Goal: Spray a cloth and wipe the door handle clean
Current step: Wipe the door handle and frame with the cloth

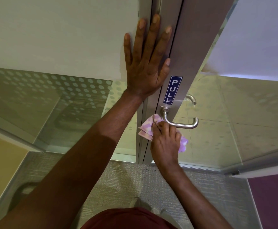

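Observation:
A brushed-metal lever door handle (182, 123) sticks out from the grey door frame (192, 55), below a blue PULL sticker (172, 90). My right hand (165, 142) grips a folded pink and purple patterned cloth (145, 129) and presses it against the handle's neck and underside. My left hand (147, 60) lies flat with fingers spread across the door edge and the frosted panel beside it, above the handle. No spray bottle is in view.
A second handle (192, 99) shows through the glass on the door's far side. Frosted, dotted glass panels (52, 90) flank the door. Grey carpet (126, 182) covers the floor, with my shoes (135, 202) near the bottom. A purple panel (272, 200) stands at lower right.

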Available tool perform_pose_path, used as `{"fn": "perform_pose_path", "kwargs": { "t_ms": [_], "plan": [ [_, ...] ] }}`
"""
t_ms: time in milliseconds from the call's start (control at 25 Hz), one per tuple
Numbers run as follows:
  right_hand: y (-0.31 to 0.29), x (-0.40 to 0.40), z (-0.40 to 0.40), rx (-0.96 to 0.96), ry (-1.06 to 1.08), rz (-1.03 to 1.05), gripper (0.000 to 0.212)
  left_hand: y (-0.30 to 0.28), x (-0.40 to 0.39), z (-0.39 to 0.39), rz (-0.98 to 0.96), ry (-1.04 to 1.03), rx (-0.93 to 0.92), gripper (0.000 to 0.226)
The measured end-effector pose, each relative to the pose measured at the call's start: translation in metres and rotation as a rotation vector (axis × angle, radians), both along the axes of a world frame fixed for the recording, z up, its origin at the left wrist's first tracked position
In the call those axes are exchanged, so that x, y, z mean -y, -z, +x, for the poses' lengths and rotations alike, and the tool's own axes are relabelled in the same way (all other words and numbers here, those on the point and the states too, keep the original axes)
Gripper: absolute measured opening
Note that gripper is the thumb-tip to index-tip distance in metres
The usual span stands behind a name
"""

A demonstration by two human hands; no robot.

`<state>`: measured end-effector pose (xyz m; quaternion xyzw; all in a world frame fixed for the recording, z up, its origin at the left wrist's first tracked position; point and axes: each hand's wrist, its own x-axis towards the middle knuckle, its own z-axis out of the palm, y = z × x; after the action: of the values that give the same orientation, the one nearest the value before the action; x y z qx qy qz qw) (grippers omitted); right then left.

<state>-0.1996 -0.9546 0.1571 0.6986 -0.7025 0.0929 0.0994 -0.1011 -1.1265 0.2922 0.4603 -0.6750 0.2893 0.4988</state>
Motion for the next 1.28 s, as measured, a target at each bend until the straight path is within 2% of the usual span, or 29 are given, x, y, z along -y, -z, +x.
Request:
{"fn": "perform_pose_path", "kwargs": {
  "t_ms": [120,240,400,560,680,840,920,1000,1120,1200,1280],
  "plan": [
    [-0.009,0.008,-0.002,0.093,0.037,-0.143,0.065,0.001,0.002,-0.001,0.0,0.008,-0.003,0.053],
    [-0.02,0.034,0.004,0.102,0.115,-0.123,0.066,0.003,0.003,-0.001,-0.005,0.009,-0.002,0.053],
    [-0.008,0.036,0.015,-0.109,0.113,-0.068,0.06,0.006,0.007,0.0,-0.013,0.0,-0.003,0.052],
    [-0.003,0.034,0.013,-0.221,0.038,-0.016,0.06,0.003,0.005,-0.001,-0.005,0.006,-0.006,0.053],
    [-0.007,0.035,0.01,-0.058,0.082,-0.033,0.053,0.001,0.001,-0.001,0.006,0.009,-0.019,0.054],
    [-0.022,0.045,0.006,0.183,0.087,-0.287,0.058,0.001,0.001,0.0,0.006,0.008,-0.008,0.053],
    [-0.03,0.052,0.003,0.19,0.079,-0.369,0.057,0.001,0.002,-0.001,0.003,-0.001,-0.005,0.053],
    [-0.031,0.051,0.0,0.09,0.083,-0.334,0.058,0.003,0.003,-0.001,-0.009,-0.012,-0.014,0.053],
    [-0.017,0.037,0.003,-0.124,0.046,-0.053,0.056,0.003,0.005,-0.001,-0.024,-0.03,-0.011,0.053],
    [-0.016,0.039,0.003,-0.042,0.032,-0.006,0.047,0.004,0.006,-0.002,-0.018,-0.021,-0.015,0.053],
    [-0.027,0.045,0.001,0.082,0.069,-0.119,0.041,0.003,0.005,-0.003,-0.004,-0.023,-0.013,0.053]
  ]
}}
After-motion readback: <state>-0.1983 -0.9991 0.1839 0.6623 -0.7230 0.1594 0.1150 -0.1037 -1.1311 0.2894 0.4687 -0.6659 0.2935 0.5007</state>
